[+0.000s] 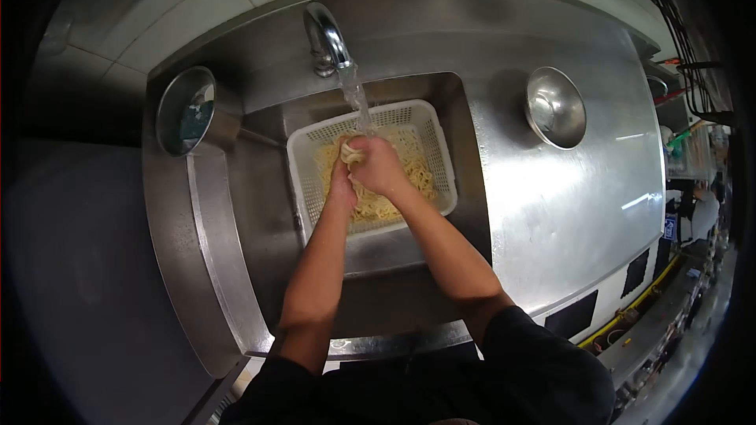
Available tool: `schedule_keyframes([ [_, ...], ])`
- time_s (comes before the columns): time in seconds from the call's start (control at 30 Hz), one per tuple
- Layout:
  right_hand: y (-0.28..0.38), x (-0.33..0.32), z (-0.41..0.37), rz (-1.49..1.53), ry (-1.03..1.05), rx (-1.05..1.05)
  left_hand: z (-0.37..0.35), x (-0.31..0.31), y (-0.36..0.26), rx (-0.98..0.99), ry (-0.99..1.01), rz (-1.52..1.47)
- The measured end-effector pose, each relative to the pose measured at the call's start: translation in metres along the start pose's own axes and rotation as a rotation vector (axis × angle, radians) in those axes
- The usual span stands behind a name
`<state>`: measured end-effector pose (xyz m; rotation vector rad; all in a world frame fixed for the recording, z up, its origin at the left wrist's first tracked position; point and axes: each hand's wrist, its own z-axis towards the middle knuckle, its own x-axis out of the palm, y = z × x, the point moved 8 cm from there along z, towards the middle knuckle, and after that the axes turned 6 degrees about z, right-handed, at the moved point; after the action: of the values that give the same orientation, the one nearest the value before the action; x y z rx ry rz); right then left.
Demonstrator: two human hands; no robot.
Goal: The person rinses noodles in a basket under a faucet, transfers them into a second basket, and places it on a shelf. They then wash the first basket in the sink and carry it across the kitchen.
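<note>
Under the tap, both hands, left hand and right hand, close their grip around a clump of noodles over the white basket, directly below the tap's stream. Rinsing looks to be the step in hand; the next move calls for keeping loose strands above the basket.

Pale yellow on the noodles; white, with a fine grid of holes, on the basket; dull silver-grey on sink, tabletop and tap; mirror-bright silver on the bowl; black on the sleeves.
</note>
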<state>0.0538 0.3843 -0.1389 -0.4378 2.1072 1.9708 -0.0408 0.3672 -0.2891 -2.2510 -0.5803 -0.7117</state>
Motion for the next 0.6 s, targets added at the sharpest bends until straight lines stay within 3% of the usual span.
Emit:
schedule_keyframes([
  [0.13, 0.064, -0.022, -0.021, 0.119, 0.112, 0.12, 0.027, -0.02, -0.01, 0.216, 0.137, 0.305],
  [0.2, 0.09, -0.032, -0.023, 0.079, 0.02, -0.108, 0.014, -0.008, -0.022, 0.313, 0.198, 0.471],
  [0.27, 0.089, -0.025, -0.021, 0.126, 0.091, -0.153, -0.01, -0.007, -0.04, 0.294, -0.086, 0.517],
  [0.3, 0.087, -0.018, -0.021, 0.173, 0.167, -0.2, -0.008, -0.025, -0.035, 0.289, -0.087, 0.519],
  [0.37, 0.057, -0.015, -0.026, 0.135, 0.212, -0.21, -0.004, -0.085, -0.031, 0.361, -0.223, 0.374],
  [0.4, 0.036, -0.011, -0.03, 0.092, 0.258, -0.227, -0.013, -0.09, -0.035, 0.39, -0.341, 0.528],
  [0.43, -0.012, -0.012, -0.028, 0.072, 0.252, -0.064, -0.024, -0.081, -0.034, 0.391, -0.341, 0.53],
  [0.5, -0.109, -0.02, -0.04, -0.127, 0.13, 0.243, -0.055, -0.069, -0.013, 0.131, -0.608, 1.14],
  [0.53, -0.145, -0.026, -0.055, -0.303, 0.006, 0.388, -0.058, -0.072, 0.005, 0.129, -0.61, 1.138],
  [0.6, -0.181, 0.006, -0.076, -0.421, 0.052, 0.469, -0.052, -0.068, 0.032, 0.194, -0.596, 1.488],
])
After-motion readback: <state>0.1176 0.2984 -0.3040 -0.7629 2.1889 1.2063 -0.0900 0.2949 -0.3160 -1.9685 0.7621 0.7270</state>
